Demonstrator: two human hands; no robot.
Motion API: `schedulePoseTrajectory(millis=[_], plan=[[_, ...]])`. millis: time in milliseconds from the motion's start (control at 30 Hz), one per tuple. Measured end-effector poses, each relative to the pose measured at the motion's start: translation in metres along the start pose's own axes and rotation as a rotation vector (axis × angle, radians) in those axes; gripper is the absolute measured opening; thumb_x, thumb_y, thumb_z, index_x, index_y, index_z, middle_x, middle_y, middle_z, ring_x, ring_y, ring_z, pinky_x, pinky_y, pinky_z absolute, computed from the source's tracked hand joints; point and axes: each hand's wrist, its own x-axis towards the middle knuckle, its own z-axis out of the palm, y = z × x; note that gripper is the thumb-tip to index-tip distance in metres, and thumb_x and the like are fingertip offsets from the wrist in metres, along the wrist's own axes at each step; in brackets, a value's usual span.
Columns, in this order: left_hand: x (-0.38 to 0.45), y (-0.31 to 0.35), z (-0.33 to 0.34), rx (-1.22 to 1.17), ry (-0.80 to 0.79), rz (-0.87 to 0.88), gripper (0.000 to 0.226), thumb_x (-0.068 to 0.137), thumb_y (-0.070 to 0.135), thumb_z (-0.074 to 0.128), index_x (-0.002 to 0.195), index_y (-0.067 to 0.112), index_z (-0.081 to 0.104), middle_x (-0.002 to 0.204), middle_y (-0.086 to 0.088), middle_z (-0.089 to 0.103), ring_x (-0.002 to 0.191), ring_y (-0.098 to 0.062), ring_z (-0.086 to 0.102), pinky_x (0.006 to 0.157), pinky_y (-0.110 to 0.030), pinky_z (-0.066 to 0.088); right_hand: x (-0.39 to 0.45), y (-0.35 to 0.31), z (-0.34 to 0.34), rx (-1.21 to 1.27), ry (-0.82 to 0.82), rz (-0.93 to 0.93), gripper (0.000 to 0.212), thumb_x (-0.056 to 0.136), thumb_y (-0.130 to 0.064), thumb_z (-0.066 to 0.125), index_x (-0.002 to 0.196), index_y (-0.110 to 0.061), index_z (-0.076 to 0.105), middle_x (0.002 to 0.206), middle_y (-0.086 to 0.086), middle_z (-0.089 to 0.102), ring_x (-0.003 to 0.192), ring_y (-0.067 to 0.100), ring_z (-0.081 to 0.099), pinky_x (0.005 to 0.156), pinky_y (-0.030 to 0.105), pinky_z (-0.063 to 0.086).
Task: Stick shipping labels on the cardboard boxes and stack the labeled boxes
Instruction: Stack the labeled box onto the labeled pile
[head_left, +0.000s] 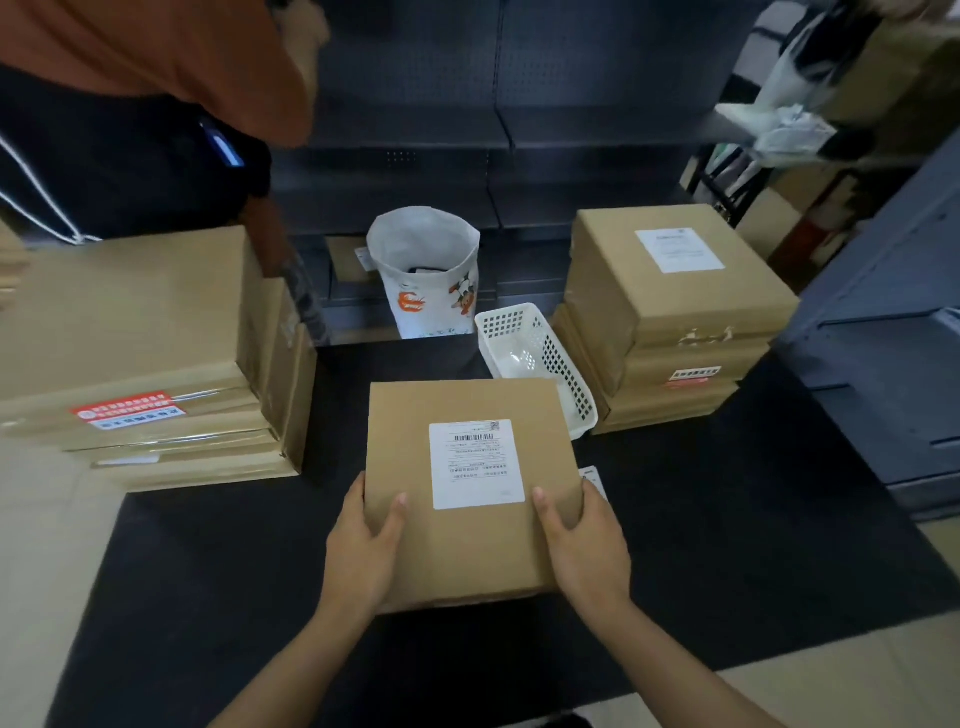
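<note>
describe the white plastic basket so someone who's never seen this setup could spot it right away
Start at the black mat and find the tall stack of labeled cardboard boxes on its far right. The white basket lies tilted against that stack's left side, just behind the box held in both hands. It is the only white plastic thing there, with square-holed lattice walls.

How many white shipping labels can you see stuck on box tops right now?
2: one shipping label on the held box, another label topping the right stack. Boxes lower in the stacks may hide more.
</note>
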Motion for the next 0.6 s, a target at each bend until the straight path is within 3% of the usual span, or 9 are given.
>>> schedulePoseTrajectory(millis=[300,500,600], plan=[[-0.071,0.025,0.059,-0.017,0.181,-0.006,0.051,0.092,0.035,0.059,0.139,0.024,0.043,0.116,0.007,0.057,0.101,-0.014,0.055,0.084,-0.028,0.040,0.016,0.042,-0.068,0.009,-0.110,-0.126,0.070,0.080,-0.073,0.044,0.133,-0.028,0.046,0.122,-0.009,0.056,0.110,0.013,0.055,0.089,0.040,0.050],[-0.115,0.044,0.132,-0.041,0.159,-0.019,0.056,0.093,0.038,0.057,0.143,0.021,0.039,0.126,0.005,0.055,0.103,-0.013,0.052,0.087,-0.028,0.039,0.034,0.085,-0.145,-0.056,-0.094,-0.142,0.067,0.083,-0.070,0.045,0.133,-0.026,0.046,0.122,-0.007,0.055,0.109,0.015,0.055,0.088,0.038,0.049],[-0.128,0.062,0.158,-0.064,0.139,0.005,0.054,0.093,0.036,0.057,0.142,0.022,0.039,0.121,0.008,0.054,0.101,-0.011,0.051,0.085,-0.026,0.038,0.040,0.100,-0.176,-0.043,-0.073,-0.131,0.064,0.083,-0.070,0.045,0.129,-0.027,0.049,0.120,-0.008,0.057,0.106,0.014,0.056,0.088,0.038,0.049]])
